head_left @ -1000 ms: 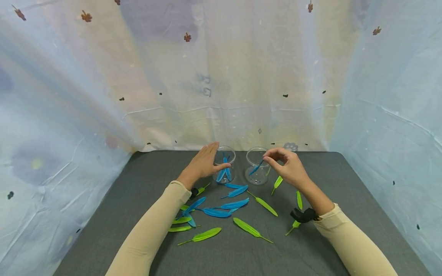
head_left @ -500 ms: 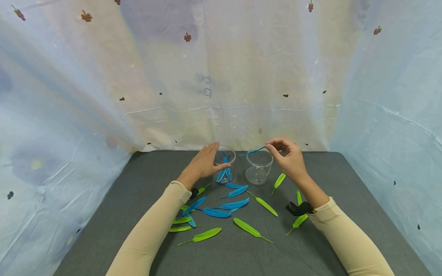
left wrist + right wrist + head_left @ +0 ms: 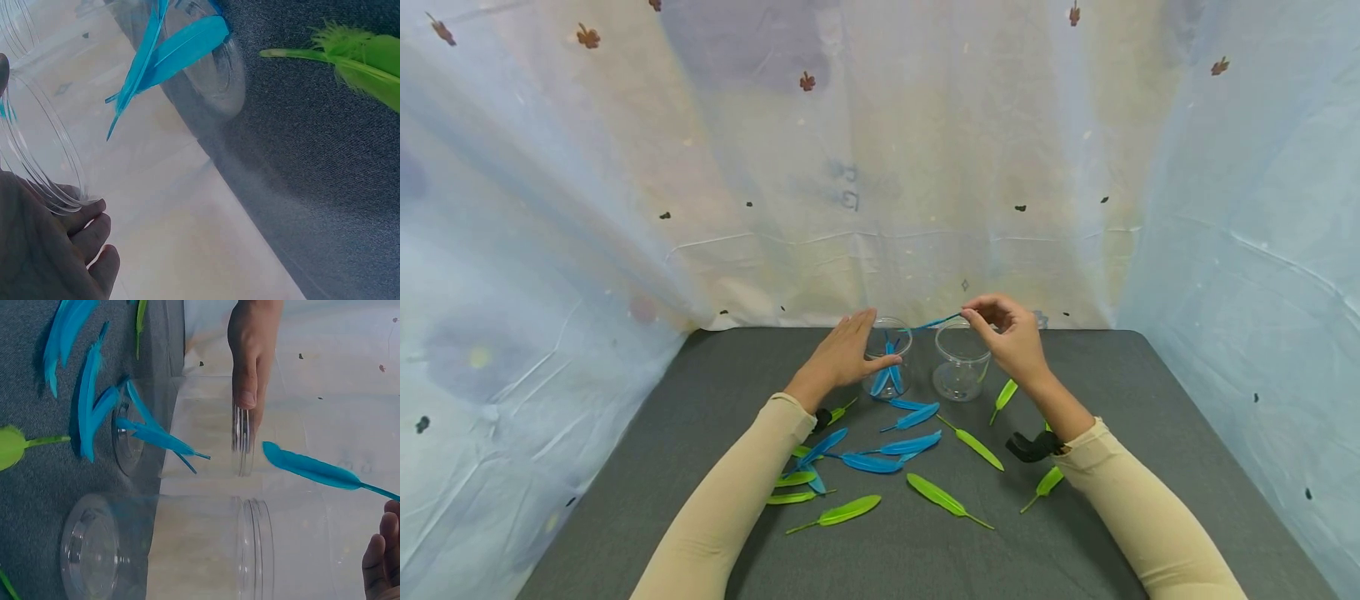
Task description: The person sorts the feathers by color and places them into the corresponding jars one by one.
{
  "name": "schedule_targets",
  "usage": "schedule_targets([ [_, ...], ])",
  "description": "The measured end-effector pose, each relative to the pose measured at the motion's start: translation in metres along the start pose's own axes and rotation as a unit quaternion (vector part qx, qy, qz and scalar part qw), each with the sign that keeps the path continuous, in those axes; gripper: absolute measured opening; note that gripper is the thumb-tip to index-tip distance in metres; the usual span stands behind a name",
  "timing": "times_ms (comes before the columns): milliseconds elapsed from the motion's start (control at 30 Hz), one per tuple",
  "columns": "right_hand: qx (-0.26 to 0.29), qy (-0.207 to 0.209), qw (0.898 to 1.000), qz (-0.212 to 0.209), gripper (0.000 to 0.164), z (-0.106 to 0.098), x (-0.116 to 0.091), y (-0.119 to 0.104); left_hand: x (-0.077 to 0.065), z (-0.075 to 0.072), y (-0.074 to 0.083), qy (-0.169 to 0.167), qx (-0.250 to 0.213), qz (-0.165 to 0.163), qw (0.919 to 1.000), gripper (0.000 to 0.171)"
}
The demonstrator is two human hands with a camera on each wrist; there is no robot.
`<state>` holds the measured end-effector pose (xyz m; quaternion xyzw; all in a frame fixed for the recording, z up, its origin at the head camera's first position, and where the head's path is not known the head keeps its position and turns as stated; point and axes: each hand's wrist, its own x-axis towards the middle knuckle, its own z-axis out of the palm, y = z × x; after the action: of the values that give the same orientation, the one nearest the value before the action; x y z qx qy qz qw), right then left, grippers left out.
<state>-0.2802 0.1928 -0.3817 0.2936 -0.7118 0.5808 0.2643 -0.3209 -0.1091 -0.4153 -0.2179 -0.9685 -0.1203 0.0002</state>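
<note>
My left hand (image 3: 842,357) holds the left clear plastic jar (image 3: 908,340) at its rim, thumb on the near side and fingers round the back. Two blue feathers (image 3: 156,436) lean inside that jar. My right hand (image 3: 1011,340) pinches another blue feather (image 3: 312,470) by its quill, above the right clear jar (image 3: 958,383). The feather's vane points left, and its tip overlaps the left jar's rim in the head view. The right wrist view shows the tip just outside the left jar's mouth.
Several blue feathers (image 3: 871,462) lie in front of the jars on the grey table (image 3: 715,417). Green feathers (image 3: 936,493) are scattered at the left, front and right. A patterned curtain (image 3: 910,167) hangs behind the table and along both sides.
My right hand has lifted the blue feather out of the right jar and carried it left toward the left jar's mouth. The left hand stays on its jar.
</note>
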Motion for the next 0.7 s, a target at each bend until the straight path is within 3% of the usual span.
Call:
schedule_targets([
  [267,-0.002,-0.025,0.999,0.029,0.013,0.013,0.005,-0.007,0.001,0.002,0.0,0.006,0.0,0.003,1.0,0.113],
  [533,-0.03,-0.05,0.997,0.057,0.014,0.019,0.007,0.018,0.001,0.001,0.0,0.004,0.001,0.004,1.0,0.113],
  [700,-0.045,-0.075,0.994,0.073,0.013,0.025,0.011,0.023,0.001,0.0,0.0,-0.003,0.002,-0.001,1.0,0.113],
])
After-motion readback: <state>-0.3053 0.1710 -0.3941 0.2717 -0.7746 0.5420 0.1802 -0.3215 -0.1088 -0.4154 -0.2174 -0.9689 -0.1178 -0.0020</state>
